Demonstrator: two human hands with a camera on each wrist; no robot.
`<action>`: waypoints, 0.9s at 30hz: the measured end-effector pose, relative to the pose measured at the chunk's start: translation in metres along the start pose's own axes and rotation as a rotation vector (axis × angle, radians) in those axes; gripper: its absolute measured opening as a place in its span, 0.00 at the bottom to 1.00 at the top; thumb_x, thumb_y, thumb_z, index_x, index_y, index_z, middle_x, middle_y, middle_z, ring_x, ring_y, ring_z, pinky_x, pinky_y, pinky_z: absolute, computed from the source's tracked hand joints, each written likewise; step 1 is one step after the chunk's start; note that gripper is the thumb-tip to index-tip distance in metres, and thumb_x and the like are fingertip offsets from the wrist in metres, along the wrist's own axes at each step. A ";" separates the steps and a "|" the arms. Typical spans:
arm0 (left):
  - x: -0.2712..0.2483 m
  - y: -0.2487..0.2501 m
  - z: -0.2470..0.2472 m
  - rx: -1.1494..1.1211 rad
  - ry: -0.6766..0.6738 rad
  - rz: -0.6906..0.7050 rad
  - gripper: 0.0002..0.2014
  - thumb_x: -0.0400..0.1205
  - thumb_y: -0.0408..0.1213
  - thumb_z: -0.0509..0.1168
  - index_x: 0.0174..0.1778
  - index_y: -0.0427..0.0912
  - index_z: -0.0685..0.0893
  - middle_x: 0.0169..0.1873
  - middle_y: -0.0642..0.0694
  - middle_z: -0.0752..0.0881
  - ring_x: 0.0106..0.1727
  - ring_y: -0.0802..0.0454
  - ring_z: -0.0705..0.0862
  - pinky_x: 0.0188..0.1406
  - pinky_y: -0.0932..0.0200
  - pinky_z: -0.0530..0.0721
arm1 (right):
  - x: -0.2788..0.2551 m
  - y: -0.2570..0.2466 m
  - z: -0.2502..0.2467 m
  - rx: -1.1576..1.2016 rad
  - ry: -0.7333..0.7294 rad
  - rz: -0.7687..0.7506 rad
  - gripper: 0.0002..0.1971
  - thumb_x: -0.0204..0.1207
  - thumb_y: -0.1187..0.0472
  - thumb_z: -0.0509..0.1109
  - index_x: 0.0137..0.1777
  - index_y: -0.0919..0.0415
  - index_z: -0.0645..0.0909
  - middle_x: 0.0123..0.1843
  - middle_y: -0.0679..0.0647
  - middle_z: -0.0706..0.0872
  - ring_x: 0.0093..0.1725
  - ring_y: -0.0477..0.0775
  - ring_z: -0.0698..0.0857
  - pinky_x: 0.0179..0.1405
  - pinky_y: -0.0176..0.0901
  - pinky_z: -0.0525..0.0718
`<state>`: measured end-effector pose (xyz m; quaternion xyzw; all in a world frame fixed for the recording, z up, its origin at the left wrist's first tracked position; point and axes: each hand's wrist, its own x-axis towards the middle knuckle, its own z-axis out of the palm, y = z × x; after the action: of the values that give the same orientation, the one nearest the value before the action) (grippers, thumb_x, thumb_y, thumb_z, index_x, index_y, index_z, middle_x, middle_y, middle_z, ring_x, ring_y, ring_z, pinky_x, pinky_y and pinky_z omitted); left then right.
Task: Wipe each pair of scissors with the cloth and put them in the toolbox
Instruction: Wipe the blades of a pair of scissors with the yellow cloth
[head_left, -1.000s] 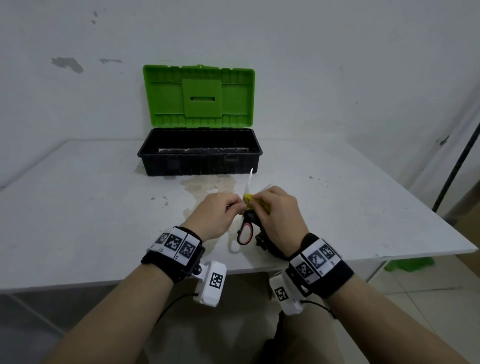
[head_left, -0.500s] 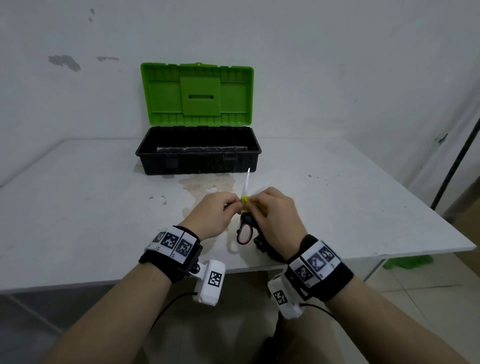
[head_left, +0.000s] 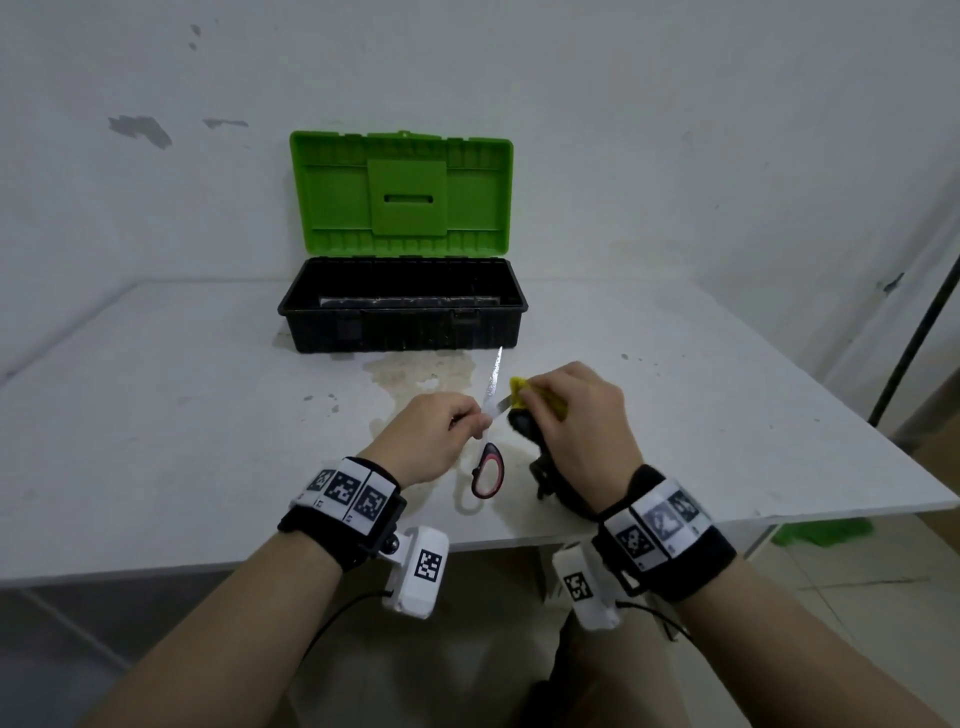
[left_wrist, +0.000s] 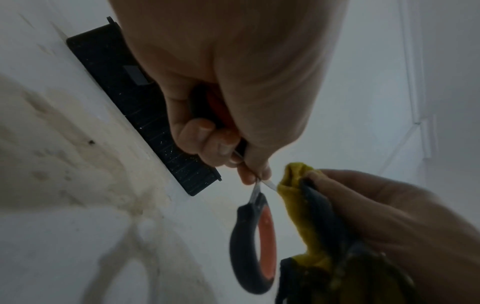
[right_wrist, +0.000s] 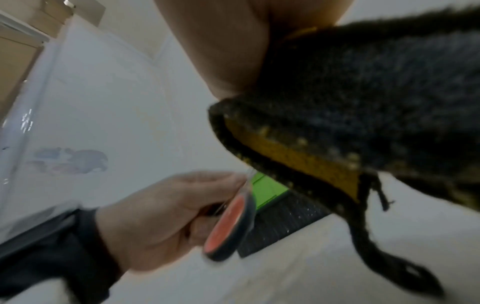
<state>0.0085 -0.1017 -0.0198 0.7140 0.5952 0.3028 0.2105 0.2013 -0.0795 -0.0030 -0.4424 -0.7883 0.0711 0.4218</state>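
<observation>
My left hand (head_left: 434, 436) pinches the scissors (head_left: 490, 415) at the pivot, finger and thumb pressed on the metal, with one handle loop tucked into my curled fingers and the other red-and-black loop hanging free below. This grip keeps the blades spread in a V, so each edge can be reached on its own. One blade (head_left: 494, 376) points up and away toward the toolbox (head_left: 402, 317); the other angles to my right, straight into the cloth (head_left: 537, 397).

My right hand (head_left: 576, 426) has its fingers curled around that cloth, a yellow-and-dark rag bunched into a pad, and pinches it over the tip of the right-pointing blade. The folded cloth sits between my fingers and the edge, which I judge is why it is bunched so thick. Its loose dark tail trails down toward the tabletop (head_left: 156, 415) near the front edge.

I hold the work low over the tabletop, just in front of the toolbox, which stands with its green lid (head_left: 402, 192) propped upright and its black tray facing me, ready for the pair once wiped. From here I cannot tell what lies inside it. A brownish stain (head_left: 415, 371) marks the tabletop between my hands and the box. No other scissors show.
</observation>
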 end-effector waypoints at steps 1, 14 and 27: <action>0.000 0.002 0.001 0.001 0.005 0.018 0.13 0.88 0.44 0.63 0.38 0.48 0.85 0.34 0.52 0.82 0.34 0.58 0.76 0.33 0.68 0.71 | -0.005 -0.002 0.006 0.009 -0.041 -0.011 0.07 0.79 0.56 0.71 0.46 0.58 0.88 0.43 0.49 0.83 0.40 0.45 0.80 0.43 0.31 0.78; -0.002 -0.003 -0.001 -0.036 -0.021 -0.011 0.14 0.88 0.44 0.63 0.36 0.50 0.85 0.32 0.49 0.83 0.26 0.61 0.74 0.28 0.70 0.71 | 0.012 0.011 -0.011 -0.013 0.101 0.042 0.07 0.78 0.57 0.71 0.45 0.59 0.88 0.42 0.50 0.84 0.39 0.44 0.78 0.40 0.26 0.69; -0.005 -0.007 -0.002 -0.248 -0.061 -0.180 0.07 0.85 0.33 0.67 0.57 0.41 0.84 0.39 0.47 0.85 0.37 0.54 0.89 0.42 0.62 0.88 | -0.003 0.002 -0.001 0.054 0.041 0.010 0.04 0.76 0.58 0.74 0.46 0.57 0.89 0.42 0.47 0.85 0.40 0.41 0.81 0.45 0.20 0.73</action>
<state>0.0018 -0.1056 -0.0243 0.6353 0.6080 0.3320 0.3414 0.2042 -0.0805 -0.0054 -0.4363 -0.7749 0.0852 0.4494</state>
